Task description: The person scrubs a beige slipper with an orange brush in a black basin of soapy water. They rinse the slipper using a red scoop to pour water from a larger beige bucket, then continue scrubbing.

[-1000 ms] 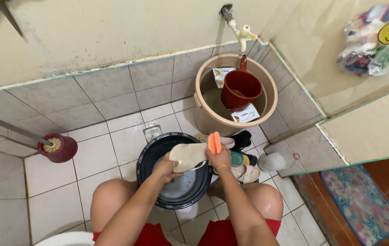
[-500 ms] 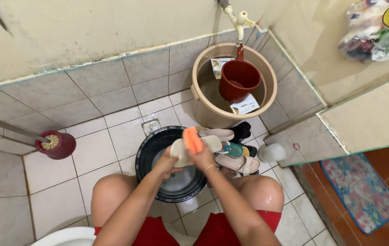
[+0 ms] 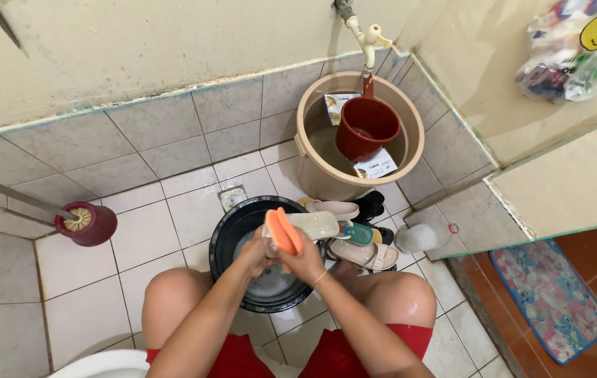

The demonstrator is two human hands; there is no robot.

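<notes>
Glossy black plastic basin [image 3: 225, 238], matt beige plastic bucket [image 3: 312, 164], smooth orange plastic brush [image 3: 283, 231], glazed floor tiles [image 3: 144, 231]

There is one view only, from the camera on my head, looking steeply down past my knees at the tiled floor [image 3: 144, 231]. My hands work close below it over the black basin [image 3: 232, 234]. The beige bucket [image 3: 312, 164] sits at one o'clock, the wall at twelve.

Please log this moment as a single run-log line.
left hand: holds beige sandal | right hand: orange brush on sandal | below: black basin | nearby: tan bucket
</notes>
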